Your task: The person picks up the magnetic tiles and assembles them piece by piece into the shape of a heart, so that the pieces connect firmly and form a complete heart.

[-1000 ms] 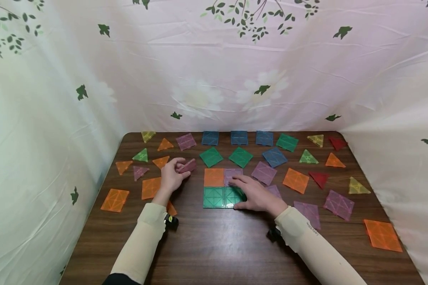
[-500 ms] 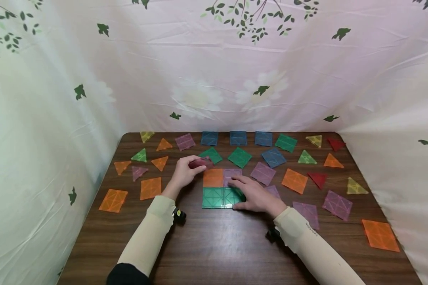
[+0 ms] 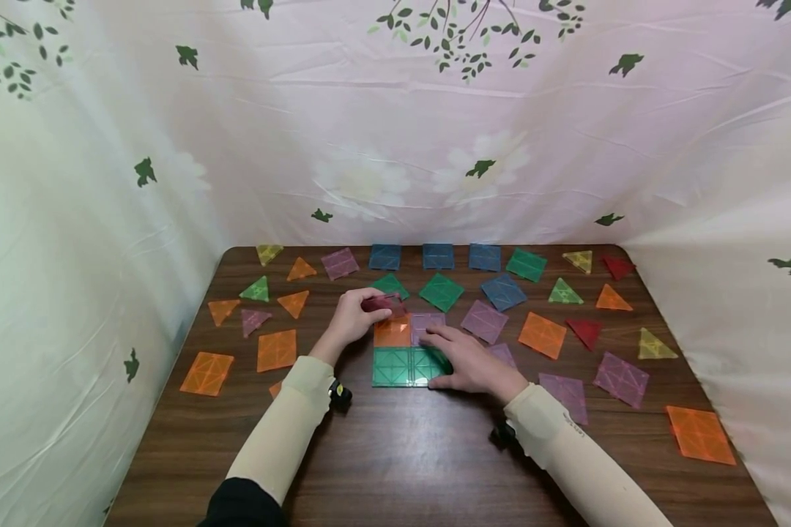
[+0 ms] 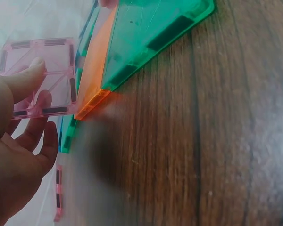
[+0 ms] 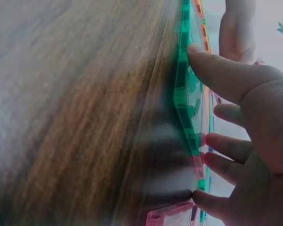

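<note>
Printed cloth (image 3: pixel 395 110) backs a wooden table (image 3: pixel 422 454); left hand (image 3: pixel 353 316) pinches a pink tile (image 4: pixel 59 81), right hand (image 3: pixel 469 363) splayed.

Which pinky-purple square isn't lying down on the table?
The pink square pinched in the left hand, near the middle orange square. It's the only one held up; the other pinky-purple squares lie flat.

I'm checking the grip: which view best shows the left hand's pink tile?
The left wrist view: the pink tile looks large and close, pinched by the left hand. The head view shows it small, partly covered; in the right wrist view I can't identify it.
</note>
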A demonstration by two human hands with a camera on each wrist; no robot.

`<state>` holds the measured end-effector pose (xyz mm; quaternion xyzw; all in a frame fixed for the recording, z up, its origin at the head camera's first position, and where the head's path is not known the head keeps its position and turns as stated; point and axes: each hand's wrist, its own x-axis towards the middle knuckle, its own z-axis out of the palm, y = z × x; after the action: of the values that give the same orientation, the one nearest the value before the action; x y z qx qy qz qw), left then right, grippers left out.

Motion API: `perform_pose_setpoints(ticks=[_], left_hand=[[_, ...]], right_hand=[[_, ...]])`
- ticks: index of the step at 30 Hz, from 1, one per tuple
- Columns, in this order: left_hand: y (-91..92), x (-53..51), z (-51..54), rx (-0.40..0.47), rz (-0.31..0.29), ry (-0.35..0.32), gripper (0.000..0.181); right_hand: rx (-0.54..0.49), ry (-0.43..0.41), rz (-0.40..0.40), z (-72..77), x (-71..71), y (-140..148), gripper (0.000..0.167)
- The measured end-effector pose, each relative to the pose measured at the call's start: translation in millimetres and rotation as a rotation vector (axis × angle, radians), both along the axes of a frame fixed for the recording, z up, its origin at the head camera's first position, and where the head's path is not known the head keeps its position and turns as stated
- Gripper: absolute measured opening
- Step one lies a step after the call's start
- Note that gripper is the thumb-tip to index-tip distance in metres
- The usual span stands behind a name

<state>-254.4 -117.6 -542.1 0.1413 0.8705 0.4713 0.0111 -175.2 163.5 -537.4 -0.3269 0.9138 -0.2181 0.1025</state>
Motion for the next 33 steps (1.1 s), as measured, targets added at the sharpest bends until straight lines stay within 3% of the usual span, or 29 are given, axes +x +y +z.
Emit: perform_pose_setpoints(ticks=[10, 27, 33], left_hand=[[6.0, -0.7, 0.1, 0.071, -0.007, -0.026, 0.017], [7.0, -4.6, 0.3, 0.076, -0.021, -0.014, 0.02], [6.8, -5.9, 1.8, 0.073, -0.064, -0.012, 0.016]], right_hand=[[-0.008, 0.001, 0.005, -1.7, 0.7, -0.7, 0.086], [-0.007, 0.016, 0.008, -4.0, -1.2, 0.7, 0.084], [-0.009, 0.006, 0.003, -2.4, -0.9, 0.4, 0.084]])
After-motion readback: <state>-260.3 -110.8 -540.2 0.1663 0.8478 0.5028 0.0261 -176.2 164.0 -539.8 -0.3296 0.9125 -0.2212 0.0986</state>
